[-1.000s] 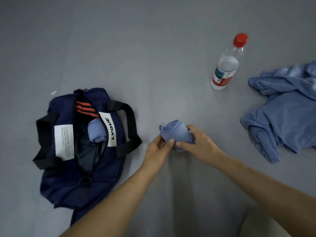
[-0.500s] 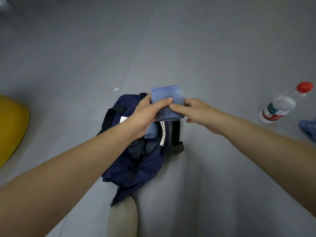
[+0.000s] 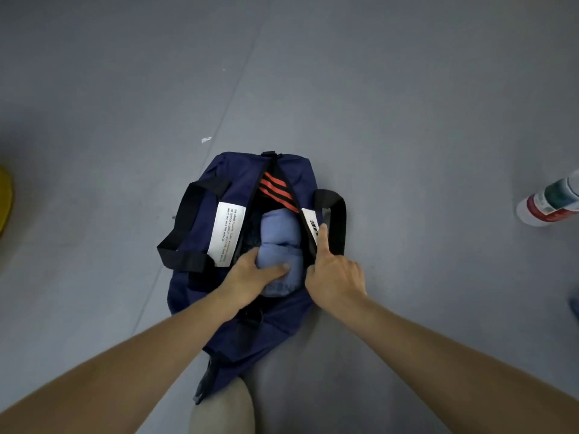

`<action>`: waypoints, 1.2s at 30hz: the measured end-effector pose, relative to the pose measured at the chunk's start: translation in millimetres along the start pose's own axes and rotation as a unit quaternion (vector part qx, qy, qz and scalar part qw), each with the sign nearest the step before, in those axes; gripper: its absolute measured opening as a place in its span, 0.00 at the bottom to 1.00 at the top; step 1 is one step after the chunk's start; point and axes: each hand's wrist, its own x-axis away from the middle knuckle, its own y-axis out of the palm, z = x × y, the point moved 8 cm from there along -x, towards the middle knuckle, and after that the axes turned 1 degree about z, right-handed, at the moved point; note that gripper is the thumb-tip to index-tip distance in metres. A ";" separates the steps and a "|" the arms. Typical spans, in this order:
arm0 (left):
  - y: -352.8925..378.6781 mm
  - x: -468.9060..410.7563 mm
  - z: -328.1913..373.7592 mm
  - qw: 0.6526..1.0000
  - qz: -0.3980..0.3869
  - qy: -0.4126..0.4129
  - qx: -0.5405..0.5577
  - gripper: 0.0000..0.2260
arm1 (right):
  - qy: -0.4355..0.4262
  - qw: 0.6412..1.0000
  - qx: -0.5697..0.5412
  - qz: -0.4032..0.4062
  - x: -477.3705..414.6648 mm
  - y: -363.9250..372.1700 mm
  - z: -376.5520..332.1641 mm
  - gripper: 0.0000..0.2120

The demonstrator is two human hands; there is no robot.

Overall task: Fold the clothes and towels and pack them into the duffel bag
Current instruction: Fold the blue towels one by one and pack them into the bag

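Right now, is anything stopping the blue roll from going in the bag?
Nothing visible does. The left hand grips the blue roll inside the open duffel bag, and the right hand holds the bag's edge aside.

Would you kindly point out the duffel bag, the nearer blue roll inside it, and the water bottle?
duffel bag [image 3: 282, 333]: head view, navy fabric of its near end.
nearer blue roll [image 3: 289, 253]: head view, its upper surface.
water bottle [image 3: 548, 205]: head view, its label, at the right edge.

Black print, too small to read, on the duffel bag's white label.
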 end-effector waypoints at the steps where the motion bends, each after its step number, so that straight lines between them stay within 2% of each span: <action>1: 7.0 -0.7 -6.8 0.999 -0.020 -0.002 -0.026 0.15 | -0.008 1.000 0.007 -0.004 1.6 -2.1 -2.8 0.42; 8: 28.0 -30.3 -12.4 0.998 -0.022 -0.049 -0.036 0.19 | -0.026 1.000 -0.006 -0.016 6.7 -6.4 -13.7 0.45; 11: 25.4 -37.6 -23.0 0.998 0.019 -0.052 -0.007 0.20 | -0.025 1.000 0.006 -0.016 11.0 -2.8 -5.4 0.45; 13: 21.4 -39.8 -21.7 0.995 0.059 -0.031 -0.076 0.21 | -0.025 1.000 0.003 -0.013 13.5 -1.4 -0.3 0.44; 16: 7.5 -32.6 -9.0 0.953 0.134 0.033 -0.268 0.25 | -0.036 0.999 0.003 -0.010 16.0 0.2 2.0 0.43; 18: 2.3 -28.5 -3.2 0.923 0.149 0.076 -0.348 0.26 | -0.041 0.999 -0.002 -0.007 16.8 0.6 3.8 0.43; 22: -10.0 -29.9 -0.6 0.903 0.146 0.108 -0.390 0.24 | -0.045 0.999 -0.011 -0.003 14.5 1.3 5.7 0.43; 25: -9.0 -24.4 10.1 0.836 0.168 0.174 -0.493 0.27 | -0.062 0.998 -0.016 -0.007 13.5 6.7 4.1 0.41; 26: -7.9 -21.1 12.6 0.827 0.171 0.183 -0.504 0.29 | -0.067 0.998 -0.019 -0.007 13.9 7.7 3.9 0.40; 29: -6.0 -9.7 19.6 0.837 0.170 0.195 -0.483 0.29 | -0.079 0.996 -0.039 -0.008 15.0 7.1 4.6 0.37; 32: -3.7 7.1 35.9 0.841 0.171 0.259 -0.442 0.25 | -0.123 0.989 -0.077 -0.002 19.3 3.9 0.6 0.38; 36: 12.3 31.1 70.1 0.900 0.110 0.322 -0.274 0.29 | -0.189 0.973 -0.132 -0.014 32.2 -11.5 7.5 0.38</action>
